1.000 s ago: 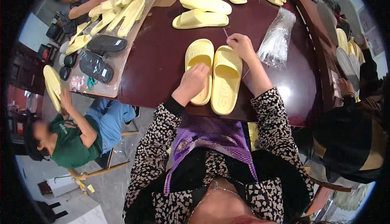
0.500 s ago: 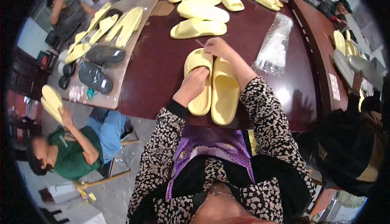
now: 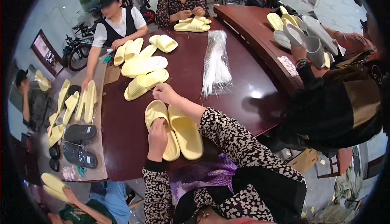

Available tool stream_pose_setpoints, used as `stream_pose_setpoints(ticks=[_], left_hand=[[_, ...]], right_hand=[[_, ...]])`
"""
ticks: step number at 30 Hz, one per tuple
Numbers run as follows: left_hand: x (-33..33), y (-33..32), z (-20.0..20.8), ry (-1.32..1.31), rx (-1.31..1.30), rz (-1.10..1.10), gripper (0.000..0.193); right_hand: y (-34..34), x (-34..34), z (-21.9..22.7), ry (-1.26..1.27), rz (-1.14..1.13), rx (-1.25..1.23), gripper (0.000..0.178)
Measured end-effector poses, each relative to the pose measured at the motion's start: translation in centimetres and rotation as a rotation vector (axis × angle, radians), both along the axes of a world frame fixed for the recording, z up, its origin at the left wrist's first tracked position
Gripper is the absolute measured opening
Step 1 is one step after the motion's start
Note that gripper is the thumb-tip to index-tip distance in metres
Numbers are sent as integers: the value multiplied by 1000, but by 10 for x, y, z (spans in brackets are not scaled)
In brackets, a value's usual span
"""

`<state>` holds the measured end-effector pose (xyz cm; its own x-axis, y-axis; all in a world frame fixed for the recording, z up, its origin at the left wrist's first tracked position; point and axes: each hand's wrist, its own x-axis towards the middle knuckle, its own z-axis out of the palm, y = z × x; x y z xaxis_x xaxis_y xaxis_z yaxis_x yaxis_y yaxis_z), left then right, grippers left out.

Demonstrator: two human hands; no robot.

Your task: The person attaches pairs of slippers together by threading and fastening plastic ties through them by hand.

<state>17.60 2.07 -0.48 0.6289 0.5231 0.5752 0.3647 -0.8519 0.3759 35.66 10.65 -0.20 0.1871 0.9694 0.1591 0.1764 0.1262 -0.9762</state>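
Observation:
A pair of pale yellow slippers lies side by side on the dark red table (image 3: 187,63). My left hand (image 3: 157,141) grips the strap of the left slipper (image 3: 172,149), its fingertips hidden inside the foot opening. The right slipper (image 3: 189,136) rests against it, sole down. At the toe end, my right hand (image 3: 165,93) is closed in a pinch on a thin pale tie (image 3: 152,89), of which only a short end shows. Just beyond that hand lies another ribbed yellow slipper (image 3: 144,84).
A clear bag of thin white ties (image 3: 217,63) lies right of the slippers. More yellow slippers (image 3: 144,65) lie beyond. The left side table holds yellow slippers and dark wrapped slippers (image 3: 80,133). Several people work around; one at right handles grey slippers (image 3: 313,47).
The view has swung up and right, bringing people at the far side into sight. My left fingers sit deeper in the slipper's opening. My right hand stays by the toe end.

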Motion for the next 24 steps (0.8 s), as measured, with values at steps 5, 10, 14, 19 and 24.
stream_pose_setpoints(ticks=[5, 10, 14, 19, 24], left_hand=[[-5, -7, 19, -240, 19, 123, 21], [-7, 22, 47, -525, -509, 132, 21], [-6, 34, 46, -513, -904, 65, 18], [-4, 46, 20, -414, -842, 103, 16], [-9, 63, 0, -295, -575, 246, 16]], right_hand=[[-24, -5, 15, -62, 10, 116, 9], [-50, -27, 28, -141, 98, 210, 8], [-63, -36, 29, 13, 106, 259, 12], [-74, -34, 30, 13, 139, 169, 10], [-65, -41, 20, -104, 86, 324, 9]])
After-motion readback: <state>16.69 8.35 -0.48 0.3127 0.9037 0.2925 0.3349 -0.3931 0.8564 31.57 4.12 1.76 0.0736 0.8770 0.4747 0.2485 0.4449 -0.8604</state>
